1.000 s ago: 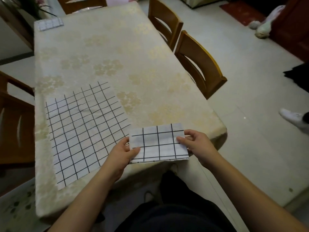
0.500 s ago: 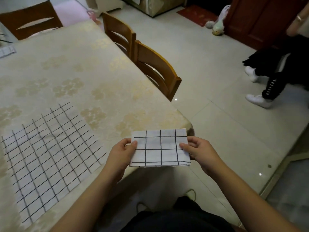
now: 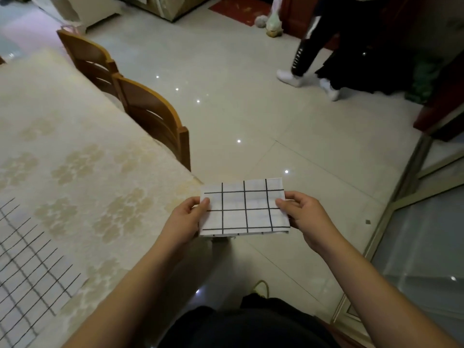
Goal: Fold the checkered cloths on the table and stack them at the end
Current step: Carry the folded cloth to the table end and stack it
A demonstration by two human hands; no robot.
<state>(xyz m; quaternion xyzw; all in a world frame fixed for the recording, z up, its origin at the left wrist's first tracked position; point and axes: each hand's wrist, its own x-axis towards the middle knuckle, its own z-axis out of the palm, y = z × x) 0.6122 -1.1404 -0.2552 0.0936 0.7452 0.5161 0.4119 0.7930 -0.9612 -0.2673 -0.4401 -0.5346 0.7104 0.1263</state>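
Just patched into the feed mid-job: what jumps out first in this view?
The folded checkered cloth stands out, held in the air just past the table corner, pinched at its side edges by the left hand and right hand. An unfolded checkered cloth lies flat on the table at far left. Across the tiled floor, another person's legs show at top right.

No text, label, brand, number or sign can be read anywhere. Only a plain black grid is printed on the folded cloth (image 3: 244,209) held between the left hand (image 3: 184,219) and the right hand (image 3: 305,217).
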